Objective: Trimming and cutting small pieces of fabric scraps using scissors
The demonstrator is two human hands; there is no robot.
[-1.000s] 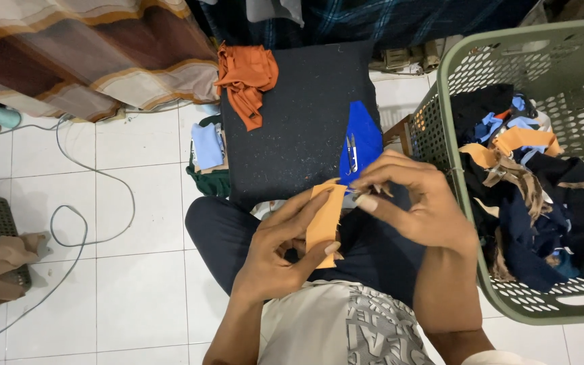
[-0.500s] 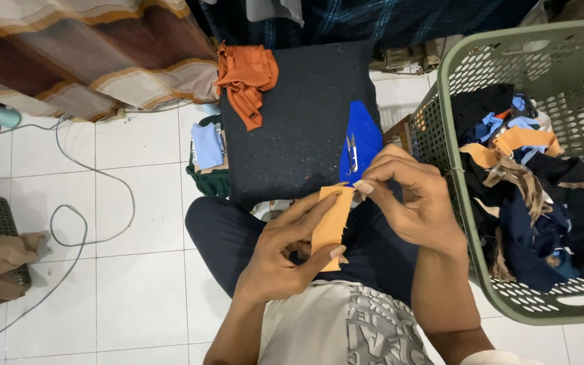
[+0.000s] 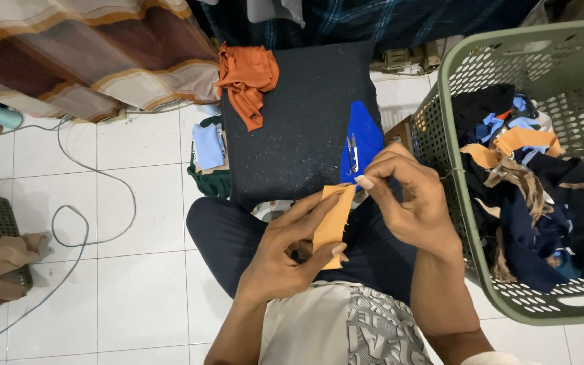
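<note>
My left hand (image 3: 285, 253) holds a small orange fabric piece (image 3: 331, 223) upright over my lap, thumb and fingers pinching its lower part. My right hand (image 3: 407, 199) pinches the top right corner of the same piece with thumb and forefinger. Just beyond my hands lies a dark cushion (image 3: 299, 128) with small thread snips (image 3: 353, 153) resting on a blue fabric piece (image 3: 366, 132) at its right edge, and a crumpled rust-orange cloth (image 3: 246, 80) at its far left corner.
A green laundry basket (image 3: 461, 223) full of dark, orange and blue fabric scraps stands at my right. Folded light-blue and green cloths (image 3: 208, 155) lie left of the cushion. A grey cable (image 3: 96, 216) loops over the white tiles. Striped fabric (image 3: 96, 54) hangs at the far left.
The orange piece has been turned more upright and lifted slightly; my right fingers have shifted up to its top corner. The cushion and basket have not moved.
</note>
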